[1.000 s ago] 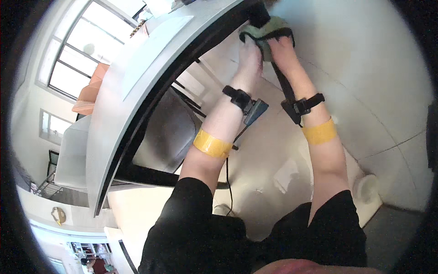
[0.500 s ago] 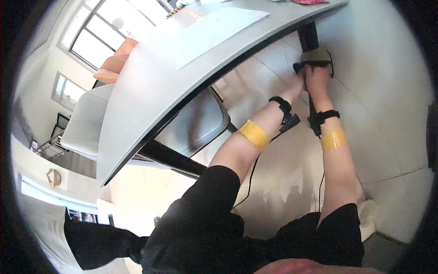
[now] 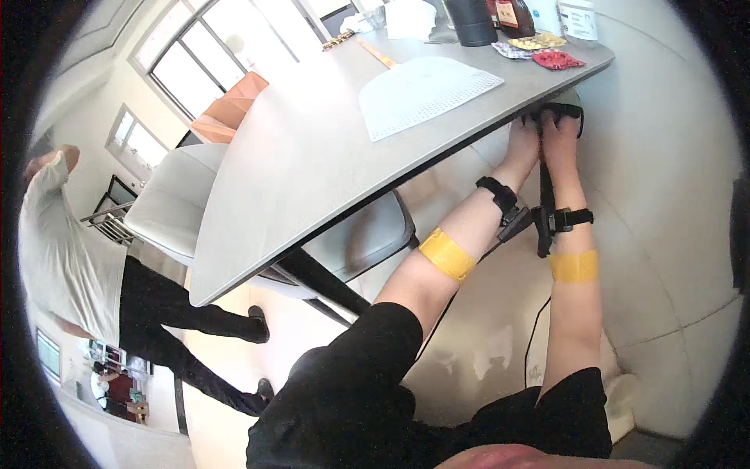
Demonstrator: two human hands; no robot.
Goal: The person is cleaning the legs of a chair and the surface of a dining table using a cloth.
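Observation:
Both my arms reach away from me, with yellow tape and a black strapped device on each forearm. At the table's (image 3: 297, 187) right end, just beneath its edge, my left hand (image 3: 525, 131) and my right hand (image 3: 559, 131) are close together. They close around a small dark thing with a black strap (image 3: 573, 110) and a rounded grey-green part. Its kind I cannot make out. Most of my fingertips are hidden by it or in shadow.
On the tabletop lie a white perforated fly swatter (image 3: 422, 95), a red packet (image 3: 557, 60), a black container (image 3: 471, 22), a brown bottle (image 3: 516, 17) and a white jar (image 3: 578, 22). Grey chairs (image 3: 173, 199) stand at the table. A person (image 3: 74, 250) in a grey shirt is at left.
The view has shifted, showing more of the tabletop and its items. My hands, with the dark thing, appear closer under the table edge. The person at left has come further into view.

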